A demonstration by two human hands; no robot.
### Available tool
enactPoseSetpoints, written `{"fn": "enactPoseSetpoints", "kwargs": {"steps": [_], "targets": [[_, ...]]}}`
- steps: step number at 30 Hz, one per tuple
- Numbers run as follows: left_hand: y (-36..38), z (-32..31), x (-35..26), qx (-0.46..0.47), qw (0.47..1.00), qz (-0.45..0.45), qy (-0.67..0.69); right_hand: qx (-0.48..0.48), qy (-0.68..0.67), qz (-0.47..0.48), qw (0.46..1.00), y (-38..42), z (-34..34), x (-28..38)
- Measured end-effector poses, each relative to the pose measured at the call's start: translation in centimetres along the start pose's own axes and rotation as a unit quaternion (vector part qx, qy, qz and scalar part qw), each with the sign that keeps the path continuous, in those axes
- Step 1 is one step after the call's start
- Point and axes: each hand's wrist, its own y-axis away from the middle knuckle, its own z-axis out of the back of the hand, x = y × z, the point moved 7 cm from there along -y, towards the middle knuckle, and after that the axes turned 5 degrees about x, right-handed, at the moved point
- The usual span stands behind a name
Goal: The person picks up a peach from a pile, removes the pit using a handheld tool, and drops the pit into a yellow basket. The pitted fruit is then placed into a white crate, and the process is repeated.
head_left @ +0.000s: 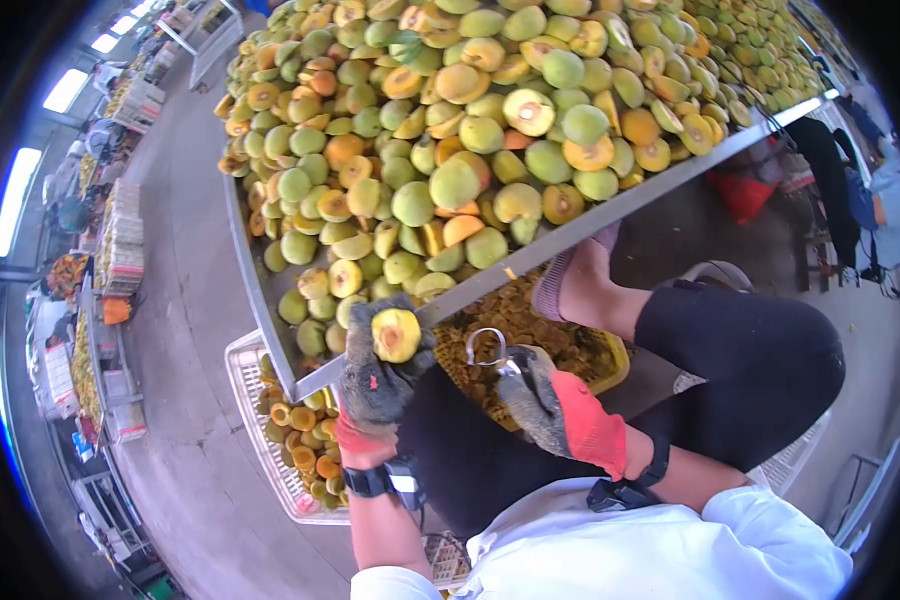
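Note:
My left hand point(382, 365), in a grey and red glove, holds a cut fruit half point(397, 335) with its yellow cut face up, at the near left corner of the metal table. To its right, my right hand point(550, 400), in a similar glove, is closed round the handle of a curved metal tool point(486, 347). The tool's loop points left toward the fruit half, with a gap between them. Many green and yellow fruits point(453, 185), whole and halved, are heaped on the table just beyond my hands.
The table's metal edge point(570, 238) runs slanting in front of me. Below stand a white basket of fruit halves point(238, 375) at left and a yellow container of brown scraps point(615, 365). Crates point(122, 235) line the far left; another person point(890, 195) is at the right.

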Motion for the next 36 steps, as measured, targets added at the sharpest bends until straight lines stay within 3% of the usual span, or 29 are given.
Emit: {"fn": "enactPoseSetpoints", "kwargs": {"steps": [1,2,3,4,5,6,7,8,9,10,12,16,18,19,21,25,27,28,30,31,33,36], "targets": [[0.1,0.3,1.7,0.005,1.0,0.009,0.005,0.032,0.214,0.067,0.974,0.2,-0.7,1.1],[0.3,0.7,2.1,-0.022,0.978,-0.079,-0.192,0.039,0.322,0.092,0.941,0.2,-1.4,1.8],[0.9,-1.3,1.8,-0.049,0.909,-0.165,-0.379,0.031,0.324,0.086,0.941,0.3,-1.2,1.7],[3.3,-5.3,0.9,-0.064,0.756,-0.363,-0.54,0.05,0.279,0.078,0.956,0.4,-1.3,1.4],[3.4,-6.2,1.5,-0.06,0.759,-0.361,-0.538,0.068,0.231,0.071,0.968,0.4,-1.4,1.0],[2.9,-5.6,2.6,-0.042,0.871,-0.282,-0.399,0.06,-0.156,-0.043,0.985,0.2,-1.2,-2.3],[2.4,-5.2,4.0,-0.024,0.95,-0.192,-0.246,0.055,-0.157,-0.044,0.985,0.5,-0.8,-2.5],[1.8,-5.1,4.6,-0.054,0.977,-0.12,-0.165,0.082,-0.011,-0.008,0.996,0.5,-0.8,-1.4],[1.9,-4.9,5.0,-0.053,0.978,-0.118,-0.164,0.109,0.135,0.027,0.985,0.6,-1.0,-0.6],[1.9,-4.7,5.3,-0.048,0.983,-0.118,-0.135,0.107,0.135,0.027,0.985,0.6,-1.0,-0.4],[2.3,-4.7,5.4,-0.079,0.977,-0.126,-0.15,0.096,0.371,0.156,0.911,0.9,-1.7,1.4],[2.7,-5.2,5.5,-0.106,0.968,-0.165,-0.155,0.13,0.296,0.11,0.94,0.9,-1.7,0.3],[3.0,-5.6,5.3,-0.096,0.971,-0.15,-0.161,0.105,0.435,0.1,0.889,0.9,-1.4,0.7],[3.0,-5.6,5.3,-0.088,0.973,-0.136,-0.165,0.104,0.434,0.101,0.889,0.8,-1.1,0.6],[2.9,-5.0,5.3,-0.071,0.977,-0.113,-0.164,0.077,0.525,0.128,0.838,0.7,-0.5,0.4],[3.2,-5.3,5.3,-0.051,0.976,-0.1,-0.184,0.084,0.515,0.191,0.832,1.0,-0.6,-0.6],[3.2,-5.3,5.4,-0.066,0.974,-0.106,-0.188,0.106,0.346,0.222,0.906,1.1,-1.4,-0.2],[3.3,-5.2,5.4,-0.08,0.972,-0.111,-0.19,0.105,0.345,0.222,0.906,1.3,-1.4,-0.3],[3.1,-5.0,5.5,-0.063,0.973,-0.126,-0.185,0.182,0.138,0.062,0.972,1.0,-1.3,-2.5],[3.0,-4.9,5.5,-0.046,0.973,-0.14,-0.179,0.181,0.138,0.062,0.972,1.1,-1.4,-1.9],[2.7,-4.2,5.6,-0.034,0.972,-0.141,-0.185,0.203,0.168,-0.093,0.96,1.5,-1.8,-1.9],[2.4,-4.1,5.2,-0.011,0.969,-0.135,-0.208,0.203,0.207,-0.066,0.955,1.5,-2.3,-0.8]]}}
